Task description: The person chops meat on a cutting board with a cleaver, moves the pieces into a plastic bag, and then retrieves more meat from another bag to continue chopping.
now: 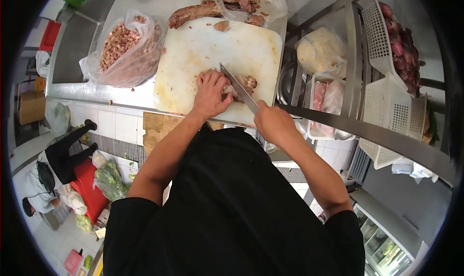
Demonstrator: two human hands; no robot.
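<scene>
My right hand (274, 123) is wrapped round the handle of a kitchen knife (240, 90), its blade slanting up and to the left over the cutting board (183, 58). Under and beside the blade lies a piece of meat (249, 84), partly cut. My left hand (211, 93) presses on the meat just left of the blade, fingers curled over it; part of the piece is hidden beneath them. Long browned strips of meat (193, 15) lie at the board's far edge, some in clear plastic. A small meat scrap (222, 26) rests on the board.
Left of the board, an open plastic bag (130, 51) holds chopped meat, beside a metal sink (79, 54). On the right a metal rack (355, 58) carries white baskets (377, 39) of meat. A person (46, 172) is near a red container (92, 186) at lower left.
</scene>
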